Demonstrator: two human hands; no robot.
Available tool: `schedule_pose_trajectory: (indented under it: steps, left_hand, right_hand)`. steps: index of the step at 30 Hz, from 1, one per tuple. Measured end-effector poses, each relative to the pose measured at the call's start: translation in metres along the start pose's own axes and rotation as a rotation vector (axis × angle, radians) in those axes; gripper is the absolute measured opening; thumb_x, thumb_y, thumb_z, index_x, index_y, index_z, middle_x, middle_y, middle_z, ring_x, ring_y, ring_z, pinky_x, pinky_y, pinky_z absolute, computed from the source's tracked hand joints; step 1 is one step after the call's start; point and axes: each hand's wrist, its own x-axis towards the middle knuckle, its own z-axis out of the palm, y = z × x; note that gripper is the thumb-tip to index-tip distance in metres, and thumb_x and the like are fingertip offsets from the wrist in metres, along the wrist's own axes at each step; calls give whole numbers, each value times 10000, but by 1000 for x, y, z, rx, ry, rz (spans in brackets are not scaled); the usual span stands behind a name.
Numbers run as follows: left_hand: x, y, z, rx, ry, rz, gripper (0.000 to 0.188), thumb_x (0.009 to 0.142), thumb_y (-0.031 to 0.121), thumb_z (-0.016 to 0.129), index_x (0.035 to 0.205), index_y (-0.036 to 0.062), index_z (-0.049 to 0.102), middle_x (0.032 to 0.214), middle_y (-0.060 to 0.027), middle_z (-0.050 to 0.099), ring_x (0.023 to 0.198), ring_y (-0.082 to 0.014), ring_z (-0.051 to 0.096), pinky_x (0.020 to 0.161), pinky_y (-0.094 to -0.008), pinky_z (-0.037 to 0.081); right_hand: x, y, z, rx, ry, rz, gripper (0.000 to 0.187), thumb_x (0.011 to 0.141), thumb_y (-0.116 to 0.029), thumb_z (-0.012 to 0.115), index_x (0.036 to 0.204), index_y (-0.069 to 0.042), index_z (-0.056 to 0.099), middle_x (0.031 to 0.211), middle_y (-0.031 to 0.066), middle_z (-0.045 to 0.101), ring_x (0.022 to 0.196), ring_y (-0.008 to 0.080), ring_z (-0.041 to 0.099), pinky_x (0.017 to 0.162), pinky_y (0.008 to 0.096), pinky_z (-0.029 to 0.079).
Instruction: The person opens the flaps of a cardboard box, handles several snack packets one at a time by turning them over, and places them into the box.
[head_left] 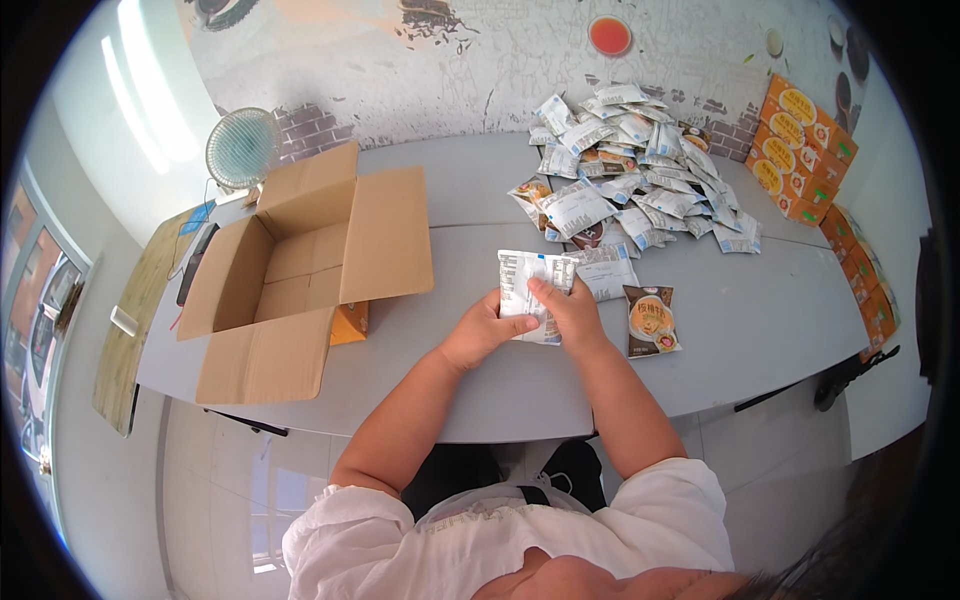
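Observation:
Between my two hands, over the near middle of the table, is a white snack packet (535,268) with its printed back side up. My left hand (482,330) grips its left edge, thumb across the lower part. My right hand (568,310) holds the right side, thumb pressed on the middle. Just right of my right hand, another white packet (608,272) lies face down. A brown packet (652,322) with a round picture on its front lies nearer the table edge. Farther back rises a big heap of white packets (640,170), a few showing brown fronts.
An open cardboard box (300,262) stands at left, flaps spread, with an orange carton (349,322) partly behind its flap. Orange cartons (800,150) are stacked at the far right, and more orange cartons (862,280) stand below. A fan (243,148) is behind the box.

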Motion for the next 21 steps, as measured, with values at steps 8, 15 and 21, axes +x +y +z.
schedule_pose_trajectory:
  steps: [8, 15, 21]
  left_hand:
    - [4, -6, -1, -133, 33, -17, 385, 896, 118, 702, 1253, 82, 563, 1209, -33, 621, 1121, -160, 574, 955, -346, 482]
    - [10, -19, 0, -96, 30, 138, 303, 946, 114, 637, 1240, 71, 578, 1186, -17, 629, 1068, -130, 586, 935, -316, 475]
    - [7, -16, 6, -99, 82, 85, 320, 943, 124, 643, 1249, 63, 570, 1187, -29, 630, 1073, -139, 586, 943, -330, 473]
  right_hand:
    - [0, 1, -1, 98, -182, 123, 385, 883, -165, 684, 1215, 5, 590, 1093, 69, 655, 998, 147, 621, 856, 297, 501]
    - [1, 13, 4, 56, -69, 76, 339, 876, -154, 693, 1162, 10, 616, 1083, 74, 658, 951, 129, 624, 822, 286, 502]
    - [1, 4, 5, 144, 5, 186, 393, 907, -259, 679, 1180, 13, 601, 1078, 83, 656, 940, 134, 626, 798, 281, 507]
